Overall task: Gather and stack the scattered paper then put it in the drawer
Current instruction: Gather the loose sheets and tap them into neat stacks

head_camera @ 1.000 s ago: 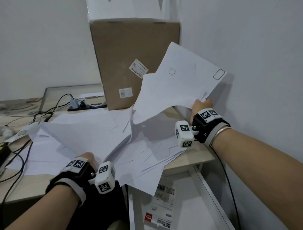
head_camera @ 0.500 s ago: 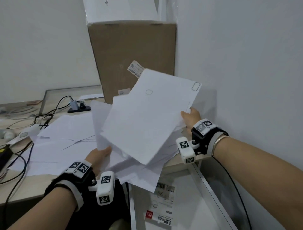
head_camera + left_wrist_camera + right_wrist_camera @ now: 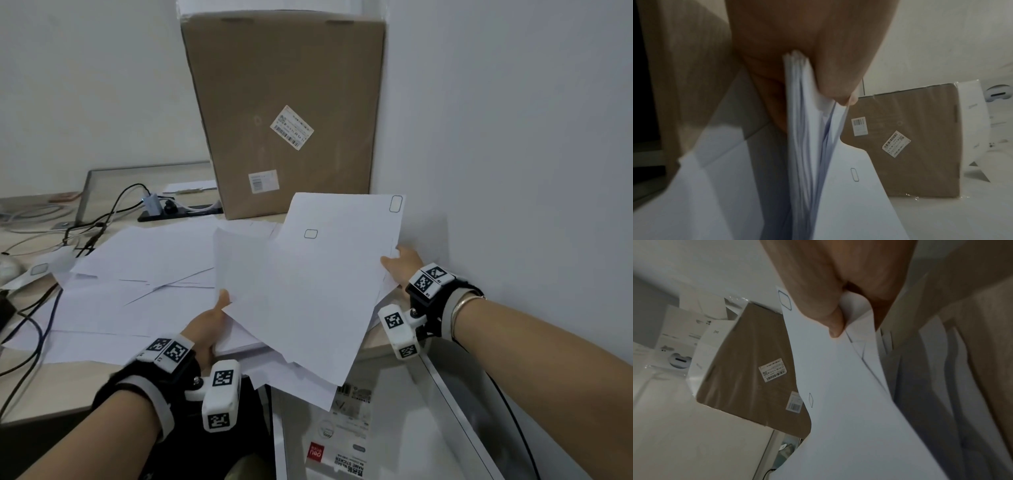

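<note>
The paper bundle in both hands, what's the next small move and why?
Probably square up the bundle first, tapping its lower edge on the desk. The left hand and right hand pinch opposite sides, but the sheets are fanned, with corners jutting over the open drawer. More loose sheets still lie on the desk to add.

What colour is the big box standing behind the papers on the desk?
Plain brown cardboard, with two white barcode labels on its front. The box shows best in the head view.

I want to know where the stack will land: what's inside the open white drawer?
In the open white drawer, a packet of name stickers with a red logo lies flat. The held white paper stack covers its far end.
</note>
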